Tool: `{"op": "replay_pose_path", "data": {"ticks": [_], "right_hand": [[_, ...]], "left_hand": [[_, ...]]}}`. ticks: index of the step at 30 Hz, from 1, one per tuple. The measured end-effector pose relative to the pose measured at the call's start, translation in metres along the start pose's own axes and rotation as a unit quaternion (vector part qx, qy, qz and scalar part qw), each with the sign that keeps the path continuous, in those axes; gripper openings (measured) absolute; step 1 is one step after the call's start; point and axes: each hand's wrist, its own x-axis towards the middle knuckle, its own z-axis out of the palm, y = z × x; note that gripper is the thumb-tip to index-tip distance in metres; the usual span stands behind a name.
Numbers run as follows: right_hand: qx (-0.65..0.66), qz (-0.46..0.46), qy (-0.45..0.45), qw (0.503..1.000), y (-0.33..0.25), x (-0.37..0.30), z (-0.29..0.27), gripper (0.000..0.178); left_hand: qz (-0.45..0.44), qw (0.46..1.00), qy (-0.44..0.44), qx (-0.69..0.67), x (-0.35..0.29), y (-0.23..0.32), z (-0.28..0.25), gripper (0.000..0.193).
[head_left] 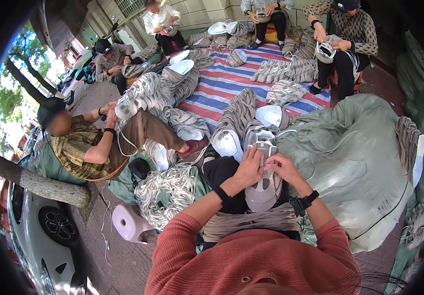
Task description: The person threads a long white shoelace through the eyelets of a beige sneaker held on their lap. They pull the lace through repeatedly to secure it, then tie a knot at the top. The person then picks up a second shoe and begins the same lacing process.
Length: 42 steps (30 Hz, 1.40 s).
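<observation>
A grey and white shoe upper (262, 192) lies over my lap, its toe toward me. My left hand (250, 168) grips it from the left, fingers bent over the lacing area. From the other side my right hand (283, 168) is closed in a pinch at the eyelets; what sits between its fingertips is too small to make out. A white shoelace (287, 132) trails from the far end of the upper to the right. Beneath the upper, a bundle of stacked grey uppers (251, 223) rests across my lap.
At my left are a heap of white laces (168, 191), a pink stool (127, 223) and a seated person (86, 142) handling uppers. A large green-white sack (354, 172) bulges at my right. Several people sit around a striped sheet (221, 81) bearing rows of uppers (283, 73).
</observation>
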Motion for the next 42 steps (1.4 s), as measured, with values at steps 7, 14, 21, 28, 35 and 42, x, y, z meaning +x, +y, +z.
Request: {"op": "replay_pose_path", "data": {"ticks": [7,14,21,28,35,42], "right_hand": [[0.024,0.006,-0.024,0.999,-0.001,-0.009,-0.011,0.015],[-0.139,-0.119,-0.044,0.982,-0.011,-0.001,-0.007,0.011],[-0.235,-0.061,0.027,0.970,-0.057,0.003,-0.005,0.012],[0.020,0.005,0.049,0.999,-0.048,0.000,0.010,0.004],[0.002,0.037,-0.012,0.999,-0.051,0.001,0.007,0.006],[0.042,0.129,-0.069,0.988,-0.055,0.004,-0.002,0.007]], "left_hand": [[-0.031,0.999,-0.019,-0.020,-0.004,0.011,-0.010,0.053],[0.011,1.000,-0.007,0.009,-0.014,0.005,-0.019,0.056],[0.082,0.991,0.104,0.005,-0.011,0.015,-0.042,0.040],[-0.111,0.942,-0.018,-0.317,-0.012,0.011,-0.037,0.014],[-0.030,0.987,-0.021,-0.157,-0.016,-0.001,-0.038,0.013],[-0.037,0.988,-0.009,-0.148,-0.015,-0.009,-0.026,0.010]]}}
